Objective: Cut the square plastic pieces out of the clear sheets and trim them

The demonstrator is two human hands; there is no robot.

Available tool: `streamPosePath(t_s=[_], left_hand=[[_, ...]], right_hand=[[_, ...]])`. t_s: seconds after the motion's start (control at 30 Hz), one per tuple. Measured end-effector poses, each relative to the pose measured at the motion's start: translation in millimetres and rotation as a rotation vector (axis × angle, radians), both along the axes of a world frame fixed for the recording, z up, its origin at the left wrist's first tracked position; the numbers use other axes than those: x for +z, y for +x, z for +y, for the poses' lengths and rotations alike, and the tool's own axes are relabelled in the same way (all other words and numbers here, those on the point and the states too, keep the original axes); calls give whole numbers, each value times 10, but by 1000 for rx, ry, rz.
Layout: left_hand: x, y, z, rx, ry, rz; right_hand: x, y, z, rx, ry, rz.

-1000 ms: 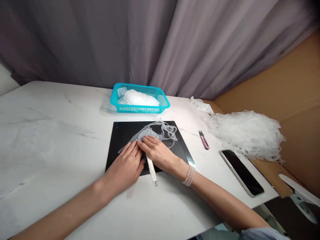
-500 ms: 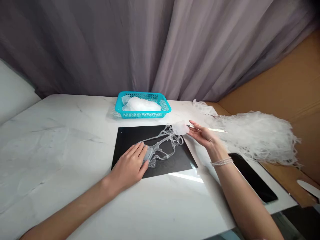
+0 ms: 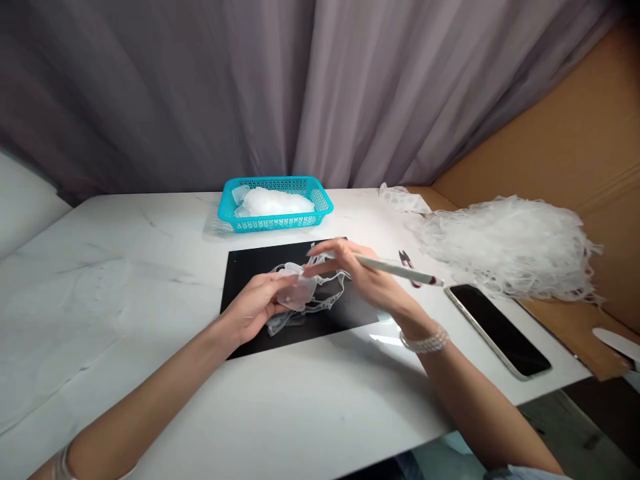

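A black mat (image 3: 250,267) lies on the white marble table (image 3: 150,300). Over it my left hand (image 3: 255,307) pinches a translucent gel-like sheet with cut-out holes (image 3: 300,293), lifted a little off the mat. My right hand (image 3: 360,277) hovers just right of it, fingers closed round a white pen-like tool (image 3: 395,268) that points to the right, while its fingertips touch the sheet's upper edge.
A turquoise basket (image 3: 275,220) with pale translucent pieces stands behind the mat. A heap of white net-like scraps (image 3: 505,247) lies at the right by a cardboard wall. Small purple snips (image 3: 406,259) and a phone (image 3: 495,328) lie right of the mat.
My right hand came back from the scrap heap to the mat. My left hand went from lying flat on the sheet to lifting it. The camera shifted slightly.
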State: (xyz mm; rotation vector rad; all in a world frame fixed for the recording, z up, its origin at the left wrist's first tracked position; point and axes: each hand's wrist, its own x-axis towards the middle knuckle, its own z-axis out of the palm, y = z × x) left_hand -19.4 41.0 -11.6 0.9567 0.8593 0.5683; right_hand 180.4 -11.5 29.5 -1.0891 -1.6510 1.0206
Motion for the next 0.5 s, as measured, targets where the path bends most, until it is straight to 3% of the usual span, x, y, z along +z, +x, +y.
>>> streamPosePath(t_s=[0.1,0.3,0.5], left_hand=[[-61,-9,-23,-23,62,81],[-13,-38,-12,-77,306,269],[58,-3,37,-149,360,385]], right_hand=[[-105,91,114,-153,31,-47],[-396,104,298,119,53,-80],[-440,94,342,101,91,-126]])
